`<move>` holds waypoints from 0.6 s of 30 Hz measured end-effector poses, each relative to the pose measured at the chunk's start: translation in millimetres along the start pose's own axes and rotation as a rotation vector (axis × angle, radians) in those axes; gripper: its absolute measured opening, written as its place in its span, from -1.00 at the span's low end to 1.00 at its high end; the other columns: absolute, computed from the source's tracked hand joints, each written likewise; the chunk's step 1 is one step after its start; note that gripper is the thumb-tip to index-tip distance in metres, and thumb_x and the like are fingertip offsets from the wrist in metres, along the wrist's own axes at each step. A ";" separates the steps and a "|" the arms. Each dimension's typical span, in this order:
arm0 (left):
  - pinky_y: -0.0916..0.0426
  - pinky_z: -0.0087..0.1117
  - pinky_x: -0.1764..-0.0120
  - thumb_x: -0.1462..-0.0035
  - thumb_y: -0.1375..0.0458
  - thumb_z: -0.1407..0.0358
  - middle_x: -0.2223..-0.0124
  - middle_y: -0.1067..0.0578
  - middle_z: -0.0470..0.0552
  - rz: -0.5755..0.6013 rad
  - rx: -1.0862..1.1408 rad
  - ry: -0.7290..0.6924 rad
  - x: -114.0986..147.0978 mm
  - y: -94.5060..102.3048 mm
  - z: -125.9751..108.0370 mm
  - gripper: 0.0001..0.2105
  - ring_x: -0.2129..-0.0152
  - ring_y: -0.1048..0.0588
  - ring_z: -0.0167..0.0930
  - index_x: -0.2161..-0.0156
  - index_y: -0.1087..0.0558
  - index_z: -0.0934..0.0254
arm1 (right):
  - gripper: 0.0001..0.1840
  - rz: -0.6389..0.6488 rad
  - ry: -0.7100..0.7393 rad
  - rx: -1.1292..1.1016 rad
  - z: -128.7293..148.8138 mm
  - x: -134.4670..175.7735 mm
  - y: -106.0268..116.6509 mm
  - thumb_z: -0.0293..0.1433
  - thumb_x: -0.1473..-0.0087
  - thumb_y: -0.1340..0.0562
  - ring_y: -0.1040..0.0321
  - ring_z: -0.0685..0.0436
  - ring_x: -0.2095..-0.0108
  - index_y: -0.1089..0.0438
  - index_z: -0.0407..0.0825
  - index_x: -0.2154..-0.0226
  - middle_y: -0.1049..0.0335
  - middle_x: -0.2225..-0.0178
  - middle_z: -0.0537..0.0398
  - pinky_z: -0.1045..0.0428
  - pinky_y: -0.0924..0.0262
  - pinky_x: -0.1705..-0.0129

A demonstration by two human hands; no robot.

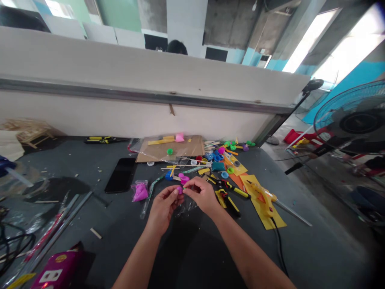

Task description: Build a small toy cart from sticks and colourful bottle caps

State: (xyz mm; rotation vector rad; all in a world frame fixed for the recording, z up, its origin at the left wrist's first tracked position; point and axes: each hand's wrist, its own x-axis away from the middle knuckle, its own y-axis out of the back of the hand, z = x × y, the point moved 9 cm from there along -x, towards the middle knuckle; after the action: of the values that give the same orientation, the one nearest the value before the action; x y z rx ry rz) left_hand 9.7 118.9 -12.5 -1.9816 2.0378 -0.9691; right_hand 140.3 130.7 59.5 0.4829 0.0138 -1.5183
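My left hand [164, 206] is closed in a pinch on a small purple piece [179, 190], perhaps clay or plastic. Touching it from the other side, my right hand [203, 194] pinches a tiny green bit [184, 188] between thumb and fingertips. Just beyond the fingers lie a pink piece [183, 178] and a blue cap [169, 175] with a small yellow stick. Left of my hands is a clear bag of pink material [140, 191]. Pliers with yellow and black handles [230, 202] rest to the right of my right hand.
A yellow glue gun [264, 200] lies on yellow sheets at right, its cord trailing forward. A black phone [120, 175], cardboard [192, 146] and several coloured caps [218, 155] spread over the table. At front left is a purple power socket box [57, 271]. A fan [355, 120] stands right.
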 end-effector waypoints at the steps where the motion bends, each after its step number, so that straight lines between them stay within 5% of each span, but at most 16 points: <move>1: -0.40 -0.51 0.35 0.20 -0.34 0.27 0.43 -0.52 -0.04 0.003 -0.002 0.003 0.2 -0.4 0.4 -0.71 0.50 -0.47 -0.52 0.30 -0.49 0.33 | -0.90 0.008 0.027 0.028 2.9 0.5 -0.7 -0.34 0.08 -0.31 -0.14 0.05 0.53 -0.45 0.00 0.44 -0.32 0.47 0.15 0.13 -0.06 0.50; 18: -0.36 -0.53 0.34 0.16 -0.32 0.31 0.41 -0.52 -0.06 0.042 -0.026 -0.022 0.4 -2.0 -0.4 -0.77 0.50 -0.46 -0.54 0.31 -0.50 0.32 | -0.84 0.011 0.178 0.072 17.8 2.6 -2.3 -0.42 0.03 -0.29 -0.34 -0.03 0.38 -0.53 0.13 0.34 -0.39 0.44 0.12 0.07 -0.22 0.31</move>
State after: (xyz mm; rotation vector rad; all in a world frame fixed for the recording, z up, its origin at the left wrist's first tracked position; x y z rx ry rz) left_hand 11.2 118.9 -11.0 -1.9450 2.0824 -0.9129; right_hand 133.1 122.8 74.2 0.6738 0.0958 -1.4646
